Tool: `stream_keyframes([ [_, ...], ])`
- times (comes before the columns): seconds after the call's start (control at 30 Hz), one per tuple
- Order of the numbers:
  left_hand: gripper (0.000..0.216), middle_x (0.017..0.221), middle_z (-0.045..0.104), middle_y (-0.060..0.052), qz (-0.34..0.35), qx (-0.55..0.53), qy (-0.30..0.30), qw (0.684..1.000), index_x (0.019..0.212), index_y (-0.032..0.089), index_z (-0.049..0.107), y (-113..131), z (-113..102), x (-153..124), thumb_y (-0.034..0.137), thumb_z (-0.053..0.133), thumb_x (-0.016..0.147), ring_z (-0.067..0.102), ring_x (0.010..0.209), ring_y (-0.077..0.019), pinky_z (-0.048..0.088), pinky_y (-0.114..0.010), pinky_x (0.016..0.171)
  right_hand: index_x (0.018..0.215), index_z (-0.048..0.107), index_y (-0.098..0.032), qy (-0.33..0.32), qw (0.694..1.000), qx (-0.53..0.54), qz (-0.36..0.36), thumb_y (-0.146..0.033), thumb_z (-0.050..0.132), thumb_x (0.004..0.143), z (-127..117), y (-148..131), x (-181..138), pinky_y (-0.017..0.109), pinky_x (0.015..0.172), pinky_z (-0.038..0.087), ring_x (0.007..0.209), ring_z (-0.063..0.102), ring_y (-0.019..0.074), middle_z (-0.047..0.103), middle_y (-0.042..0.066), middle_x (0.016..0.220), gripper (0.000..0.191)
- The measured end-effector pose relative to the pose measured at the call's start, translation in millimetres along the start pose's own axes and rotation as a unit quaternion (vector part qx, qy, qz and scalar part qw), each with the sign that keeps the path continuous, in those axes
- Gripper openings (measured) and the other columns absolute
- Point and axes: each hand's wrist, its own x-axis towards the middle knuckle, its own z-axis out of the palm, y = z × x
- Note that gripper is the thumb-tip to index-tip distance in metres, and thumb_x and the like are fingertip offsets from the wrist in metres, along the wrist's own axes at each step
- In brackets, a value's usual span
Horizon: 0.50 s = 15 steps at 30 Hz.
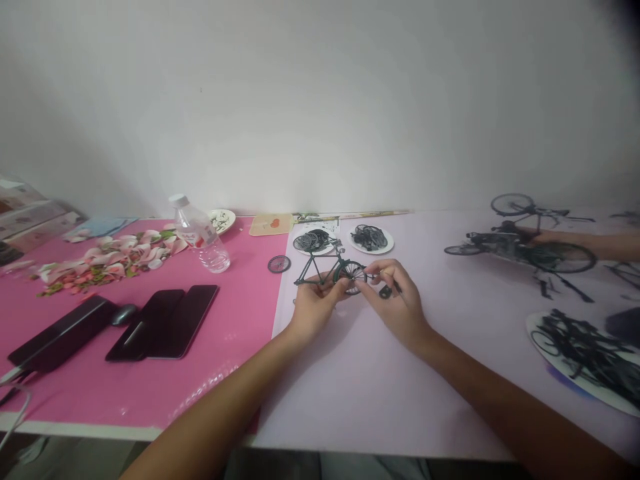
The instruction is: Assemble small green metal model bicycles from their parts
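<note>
A dark green miniature bicycle [320,262] is held up over the lilac part of the table. It has one spoked wheel [353,272] on its right end; no wheel shows at its left end. My left hand [315,308] is closed on the frame from below, its thumb at the wheel. At the wheel's right edge, the thumb and forefinger of my right hand [400,303] pinch together. A small black piece [385,291] shows by that hand's curled fingers; its kind is unclear. Left of the bicycle lies a loose wheel [279,264].
Plates of black parts [391,244] stand behind my hands. Right, a person's hand [555,239] holds blurred miniature bicycles, near a larger plate [550,367]. Left are a bottle [200,237], flower petals [115,257], phones [185,327] and a black case [63,333].
</note>
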Motion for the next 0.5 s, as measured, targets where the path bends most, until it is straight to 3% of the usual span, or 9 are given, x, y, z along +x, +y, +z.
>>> stream_keyframes([
  [0.27,0.036,0.102,0.081,-0.01,0.061,0.069,-0.022,0.996,0.102,0.014,0.078,3.6,1.9,-6.0,0.046,0.078,0.087,0.076,0.096,-0.0244,0.063,-0.041,0.093,0.073,0.032,-0.026,-0.022,1.0,0.009,-0.013,-0.022,0.075,0.09,-0.3,-1.8,-0.5,0.044,0.089,0.053,0.099,0.064,0.0245,0.071,0.005,0.103,0.046],
  [0.5,0.033,0.1,0.08,-0.01,0.093,0.139,-0.017,0.986,0.106,0.015,0.079,2.3,1.3,-8.1,0.044,0.073,0.091,0.075,0.091,-0.0229,0.063,-0.036,0.086,0.07,0.033,-0.026,-0.015,0.998,-0.001,-0.058,-0.017,0.074,0.09,-1.3,-5.2,1.6,0.044,0.087,0.053,0.095,0.066,0.0237,0.073,0.004,0.098,0.047],
])
